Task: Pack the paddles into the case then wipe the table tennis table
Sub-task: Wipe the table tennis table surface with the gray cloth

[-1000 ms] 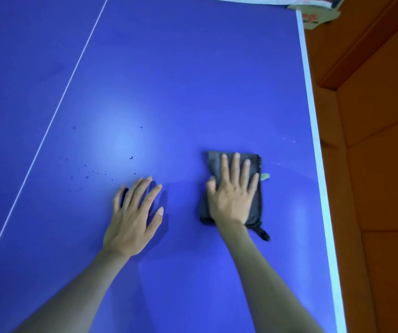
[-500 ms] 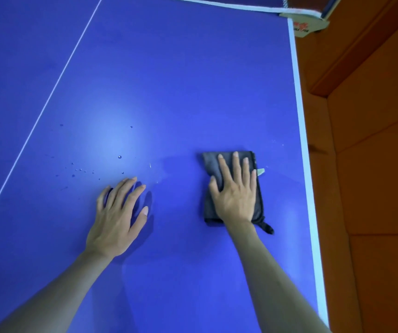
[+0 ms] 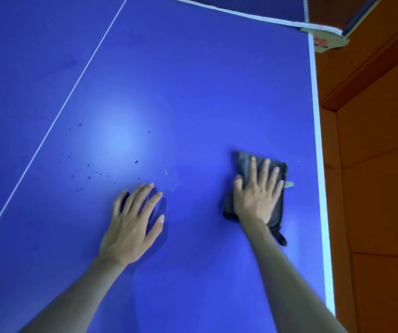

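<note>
The blue table tennis table [image 3: 193,80] fills the view. A folded dark grey cloth [image 3: 242,162] lies on it near the right white edge line. My right hand [image 3: 258,195] presses flat on the cloth with fingers straight and spread. My left hand [image 3: 133,222] rests on the bare table surface to the left, fingers spread and slightly bent, holding nothing. Several small water droplets [image 3: 92,171] sit on the table ahead of my left hand. No paddles or case are in view.
The net and its post clamp [image 3: 325,37] cross the top right corner. A white centre line [image 3: 56,116] runs diagonally on the left. Orange-brown flooring [image 3: 380,188] lies beyond the table's right edge.
My right hand and the cloth have slid toward the table's right edge. My left hand stays planted on the table. The view has shifted left, bringing more of the net into sight.
</note>
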Motion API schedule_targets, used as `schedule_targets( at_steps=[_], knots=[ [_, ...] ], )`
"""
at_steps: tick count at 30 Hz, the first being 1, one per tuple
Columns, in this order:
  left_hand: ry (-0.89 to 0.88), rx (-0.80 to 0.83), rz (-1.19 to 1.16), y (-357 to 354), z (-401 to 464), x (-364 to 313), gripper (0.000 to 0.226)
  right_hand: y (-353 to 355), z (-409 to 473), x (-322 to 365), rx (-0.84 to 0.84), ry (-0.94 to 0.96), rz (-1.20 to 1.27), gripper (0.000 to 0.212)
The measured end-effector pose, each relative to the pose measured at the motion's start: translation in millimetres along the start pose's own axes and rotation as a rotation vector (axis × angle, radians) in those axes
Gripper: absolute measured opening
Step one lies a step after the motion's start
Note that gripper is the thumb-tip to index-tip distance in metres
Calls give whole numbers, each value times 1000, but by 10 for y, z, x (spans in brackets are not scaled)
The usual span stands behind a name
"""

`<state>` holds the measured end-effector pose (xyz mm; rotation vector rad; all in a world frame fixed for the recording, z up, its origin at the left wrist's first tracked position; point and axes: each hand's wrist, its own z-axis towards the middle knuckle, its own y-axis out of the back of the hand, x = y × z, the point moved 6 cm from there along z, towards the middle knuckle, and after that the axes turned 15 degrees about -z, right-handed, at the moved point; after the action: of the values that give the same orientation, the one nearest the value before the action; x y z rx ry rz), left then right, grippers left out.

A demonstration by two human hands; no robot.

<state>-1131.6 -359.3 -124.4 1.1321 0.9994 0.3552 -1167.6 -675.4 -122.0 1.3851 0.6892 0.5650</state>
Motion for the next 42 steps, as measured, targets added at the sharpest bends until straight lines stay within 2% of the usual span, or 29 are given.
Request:
schedule_targets(
  at_steps=[2,5,10,12,14,17,20,24,28,31,36,39,42],
  knots=[
    [1,-1,3,-6,-3,3,55,-51,-125,568,49,142,17,70],
    [23,-14,2,5,-6,16,55,84,-340,1203,29,376,-9,68],
    [32,-42,-9,25,4,6,54,-13,-144,1007,-3,572,50,64],
    [25,-49,-12,24,3,6,53,-84,133,724,-24,488,70,64],
    [16,-52,-12,24,-3,16,53,-162,418,338,-49,313,54,66],
    [13,-51,-17,18,-9,28,53,-249,746,-305,27,113,39,75],
    [5,-51,-20,9,-13,31,53,-280,933,-885,129,-58,16,74],
    [-4,-36,-19,-3,-9,26,53,-297,934,-1142,195,-201,10,66],
    [8,-15,-13,-25,-1,26,55,-265,747,-621,131,-131,23,67],
    [19,-6,1,-16,5,34,55,-171,474,82,24,47,-4,71],
    [46,-11,19,-2,-10,36,56,-16,36,1218,-30,317,-13,68],
    [52,-14,19,0,-9,35,56,-18,-86,1491,-26,418,-41,65],
    [64,-13,19,17,-10,37,55,-15,-52,1447,-28,455,13,65]
  ],
)
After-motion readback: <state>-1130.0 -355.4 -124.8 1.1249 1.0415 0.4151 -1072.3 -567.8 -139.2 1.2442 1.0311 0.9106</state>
